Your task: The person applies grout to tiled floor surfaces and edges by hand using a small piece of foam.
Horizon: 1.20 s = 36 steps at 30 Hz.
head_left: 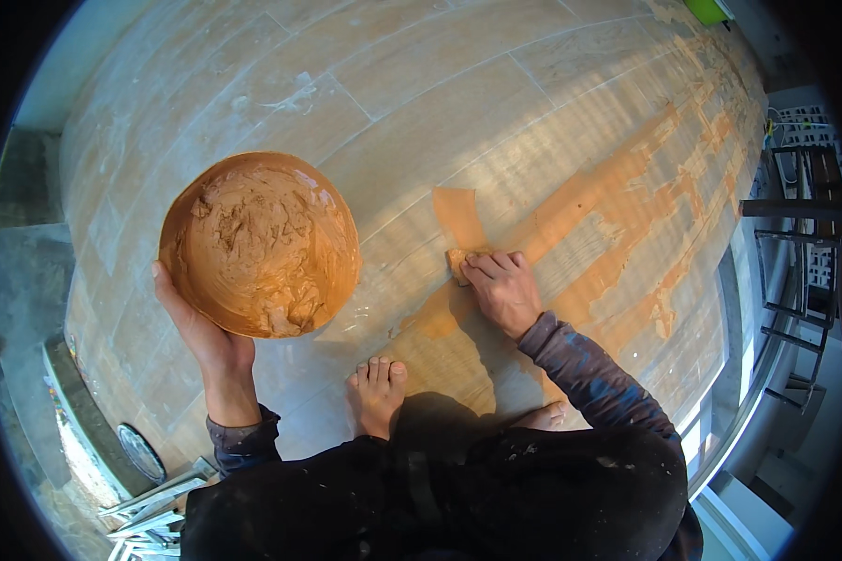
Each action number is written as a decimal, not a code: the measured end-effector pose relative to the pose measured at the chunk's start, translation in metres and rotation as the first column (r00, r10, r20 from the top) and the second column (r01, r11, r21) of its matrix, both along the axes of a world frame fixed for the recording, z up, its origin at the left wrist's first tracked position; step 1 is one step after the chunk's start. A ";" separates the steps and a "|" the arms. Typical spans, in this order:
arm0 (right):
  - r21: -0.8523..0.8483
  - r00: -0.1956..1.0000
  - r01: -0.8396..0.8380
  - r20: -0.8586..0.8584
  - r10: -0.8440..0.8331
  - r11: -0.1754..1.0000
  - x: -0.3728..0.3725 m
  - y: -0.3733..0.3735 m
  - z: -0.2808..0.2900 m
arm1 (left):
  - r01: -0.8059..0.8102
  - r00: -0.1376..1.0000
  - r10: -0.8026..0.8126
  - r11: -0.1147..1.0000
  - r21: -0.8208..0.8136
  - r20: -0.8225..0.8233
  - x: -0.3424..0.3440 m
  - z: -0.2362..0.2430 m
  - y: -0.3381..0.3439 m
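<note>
My left hand (201, 327) holds a round bowl (260, 245) from beneath, at the left of the view; the bowl is smeared inside with thick orange-brown paste. My right hand (502, 288) presses a small paste-covered pad or scraper (457, 259) flat onto the tiled floor (421, 122), at the lower end of a fresh orange streak (458, 215). Only the tool's left edge shows under my fingers. I am squatting, and my bare left foot (377, 393) rests on the tiles just below both hands.
Orange paste smears (646, 206) run along the tile joints toward the upper right. A metal rack (800, 262) stands beyond the floor's right edge. A dark step (28, 243) borders the left side, with metal strips (154, 510) and a round dark object (140, 452) at the lower left.
</note>
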State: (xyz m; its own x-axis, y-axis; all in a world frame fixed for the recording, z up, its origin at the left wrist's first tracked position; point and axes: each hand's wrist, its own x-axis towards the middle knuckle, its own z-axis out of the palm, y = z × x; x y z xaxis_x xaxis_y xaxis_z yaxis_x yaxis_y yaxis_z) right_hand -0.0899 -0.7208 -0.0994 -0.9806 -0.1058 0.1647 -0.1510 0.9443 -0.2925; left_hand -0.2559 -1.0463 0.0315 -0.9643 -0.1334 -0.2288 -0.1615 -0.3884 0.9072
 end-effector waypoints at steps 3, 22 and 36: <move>-0.081 0.988 0.020 0.152 -0.008 0.996 -0.007 -0.005 0.019 | 0.000 1.000 0.000 1.000 0.028 0.011 -0.009 -0.004 -0.013; -0.106 0.951 0.307 0.061 -0.302 0.946 -0.035 0.033 0.030 | -0.020 0.998 0.019 1.000 0.016 0.058 -0.024 -0.007 -0.016; -0.572 0.860 0.507 0.388 -0.333 0.645 0.011 -0.089 0.158 | 0.228 0.968 -0.237 0.968 0.101 0.078 0.005 0.006 -0.026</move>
State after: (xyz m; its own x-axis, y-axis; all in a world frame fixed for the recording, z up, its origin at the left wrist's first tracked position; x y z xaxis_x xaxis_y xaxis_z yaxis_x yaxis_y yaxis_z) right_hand -0.0790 -0.8098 0.0583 -0.9065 0.3712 -0.2010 0.3670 0.4578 -0.8097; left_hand -0.2512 -1.0726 0.0374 -0.9416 0.1171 -0.3158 -0.3355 -0.4101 0.8481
